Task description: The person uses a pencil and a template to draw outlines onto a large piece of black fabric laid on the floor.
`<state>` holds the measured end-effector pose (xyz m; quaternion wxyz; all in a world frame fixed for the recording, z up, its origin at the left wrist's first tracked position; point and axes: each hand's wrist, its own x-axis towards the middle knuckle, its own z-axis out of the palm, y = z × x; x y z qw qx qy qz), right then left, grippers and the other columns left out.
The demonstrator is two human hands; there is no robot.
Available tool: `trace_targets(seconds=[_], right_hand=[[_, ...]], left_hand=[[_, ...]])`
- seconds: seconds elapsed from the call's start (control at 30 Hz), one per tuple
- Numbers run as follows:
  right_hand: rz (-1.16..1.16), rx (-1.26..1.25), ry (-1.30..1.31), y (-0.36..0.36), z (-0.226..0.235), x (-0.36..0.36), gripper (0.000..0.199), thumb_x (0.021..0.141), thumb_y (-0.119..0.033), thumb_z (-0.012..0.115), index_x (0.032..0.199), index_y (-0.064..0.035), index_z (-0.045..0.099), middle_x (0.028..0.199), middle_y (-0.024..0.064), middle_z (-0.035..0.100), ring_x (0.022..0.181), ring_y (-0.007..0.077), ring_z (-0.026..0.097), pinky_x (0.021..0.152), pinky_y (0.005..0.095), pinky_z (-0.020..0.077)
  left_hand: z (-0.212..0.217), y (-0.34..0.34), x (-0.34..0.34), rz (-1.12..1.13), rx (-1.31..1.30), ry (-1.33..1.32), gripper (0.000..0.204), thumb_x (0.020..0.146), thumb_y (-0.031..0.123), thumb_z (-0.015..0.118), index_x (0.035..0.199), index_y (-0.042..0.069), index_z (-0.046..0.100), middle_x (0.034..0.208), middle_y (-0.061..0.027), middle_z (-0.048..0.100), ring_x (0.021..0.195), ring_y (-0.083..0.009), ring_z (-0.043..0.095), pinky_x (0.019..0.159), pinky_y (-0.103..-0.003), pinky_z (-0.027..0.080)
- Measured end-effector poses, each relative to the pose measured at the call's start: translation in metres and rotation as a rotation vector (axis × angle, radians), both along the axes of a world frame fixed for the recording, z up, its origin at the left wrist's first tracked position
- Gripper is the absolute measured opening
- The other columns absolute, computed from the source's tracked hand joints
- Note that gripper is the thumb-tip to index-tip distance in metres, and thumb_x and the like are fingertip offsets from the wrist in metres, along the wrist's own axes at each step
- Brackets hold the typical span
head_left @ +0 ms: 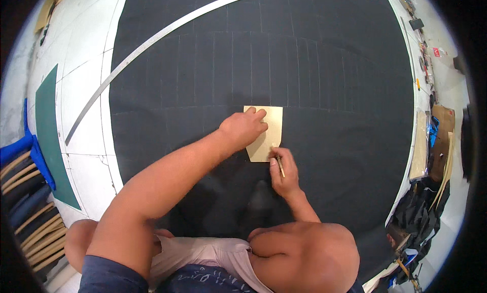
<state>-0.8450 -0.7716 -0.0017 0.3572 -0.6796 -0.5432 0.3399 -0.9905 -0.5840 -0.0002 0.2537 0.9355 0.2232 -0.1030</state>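
Note:
A tan card pattern piece (271, 135), with angled lower corners, lies flat on the wide black sheet of material (324, 156). My left hand (244, 128) presses down on the card's upper left part, its fingertips bent and apart. At the card's lower right edge, my right hand (285, 172) is closed around a thin, pencil-like marker (281, 167). The marker's tip is too small to make out. Thin pale lines run across the sheet beyond the card, many of them parallel strips.
A long metal ruler (152, 41) crosses the sheet's upper left edge. Further left are a green mat (53, 141) and a blue rack (38, 156) with curved tan pieces. On the right lie brown cardboard (442, 141) and black plastic (416, 209). My bare knees frame the near side.

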Motion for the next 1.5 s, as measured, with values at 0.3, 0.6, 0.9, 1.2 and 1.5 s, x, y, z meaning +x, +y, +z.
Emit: trace_targets(seconds=[0.3, 0.6, 0.9, 1.2, 1.5], right_hand=[[0.121, 0.085, -0.033, -0.002, -0.004, -0.020, 0.014, 0.090, -0.002, 0.072, 0.104, -0.0017, 0.072, 0.098, 0.0147, 0.073, 0.093, 0.0339, 0.070, 0.083, 0.0420, 0.0561], [0.200, 0.107, -0.089, -0.004, -0.005, -0.017, 0.016, 0.087, 0.000, 0.073, 0.103, -0.0019, 0.071, 0.095, 0.0157, 0.072, 0.087, 0.0355, 0.070, 0.081, 0.0427, 0.0573], [0.253, 0.100, -0.158, -0.006, -0.008, -0.016, 0.017, 0.087, -0.001, 0.073, 0.103, -0.0036, 0.070, 0.096, 0.0156, 0.071, 0.089, 0.0359, 0.069, 0.080, 0.0439, 0.0570], [0.249, 0.161, -0.233, 0.020, -0.014, -0.025, 0.021, 0.089, -0.003, 0.074, 0.110, -0.0035, 0.071, 0.099, 0.0147, 0.073, 0.091, 0.0342, 0.070, 0.082, 0.0440, 0.0559], [0.194, 0.218, -0.249, 0.031, -0.021, -0.033, 0.023, 0.089, -0.005, 0.074, 0.112, -0.0058, 0.072, 0.099, 0.0130, 0.073, 0.091, 0.0330, 0.070, 0.082, 0.0434, 0.0557]], left_hand=[[0.007, 0.027, -0.001, -0.150, -0.015, 0.016, 0.044, 0.075, 0.019, 0.087, 0.117, 0.015, 0.072, 0.121, -0.0037, 0.059, 0.118, -0.0262, 0.060, 0.092, -0.040, 0.062], [0.001, 0.028, -0.003, -0.139, -0.029, -0.020, 0.044, 0.075, 0.019, 0.087, 0.116, 0.016, 0.072, 0.120, -0.0036, 0.059, 0.117, -0.0257, 0.060, 0.092, -0.039, 0.061], [0.005, 0.027, -0.002, -0.133, -0.024, 0.008, 0.039, 0.079, 0.018, 0.085, 0.116, 0.016, 0.074, 0.121, -0.0028, 0.059, 0.122, -0.0245, 0.060, 0.091, -0.038, 0.062], [0.003, 0.027, -0.002, -0.135, -0.030, -0.007, 0.040, 0.077, 0.020, 0.086, 0.115, 0.016, 0.073, 0.119, -0.0034, 0.059, 0.118, -0.0263, 0.060, 0.092, -0.041, 0.061], [0.004, 0.028, 0.000, -0.134, -0.030, 0.015, 0.042, 0.076, 0.019, 0.086, 0.115, 0.016, 0.073, 0.122, -0.0032, 0.059, 0.121, -0.0262, 0.059, 0.094, -0.040, 0.061]])
